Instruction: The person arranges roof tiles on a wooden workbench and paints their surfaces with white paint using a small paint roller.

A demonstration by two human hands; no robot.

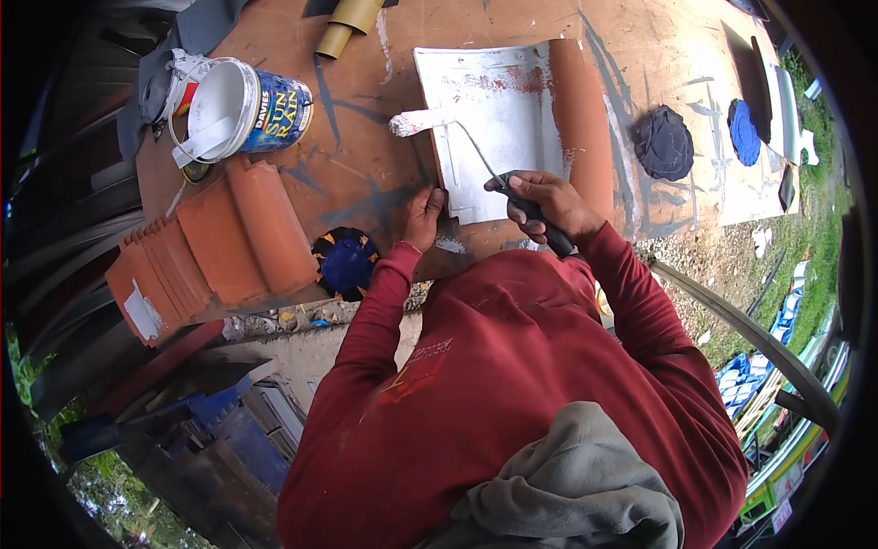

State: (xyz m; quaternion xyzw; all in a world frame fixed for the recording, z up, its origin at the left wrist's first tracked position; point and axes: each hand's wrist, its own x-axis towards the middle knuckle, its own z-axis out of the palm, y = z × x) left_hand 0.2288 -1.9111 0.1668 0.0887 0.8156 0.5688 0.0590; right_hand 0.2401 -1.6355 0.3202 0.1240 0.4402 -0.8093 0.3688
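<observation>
My right hand (556, 203) is closed round the black handle of a small paint roller (476, 151). Its white-coated sleeve lies across the left edge of a clay roof tile (494, 101). White paint covers most of the tile's flat part, with reddish patches along the top; the raised right side (582, 128) stays orange. My left hand (424, 218) is closed at the tile's lower left edge, thumb against it, fingers partly hidden.
A white paint bucket (283, 114) stands tilted at the upper left of the wooden table (366, 174). Below it lie stacked orange tiles (238, 238). A cardboard tube (350, 26), a blue round pad (347, 263), a dark pad (665, 144) and another blue pad (744, 133) lie around.
</observation>
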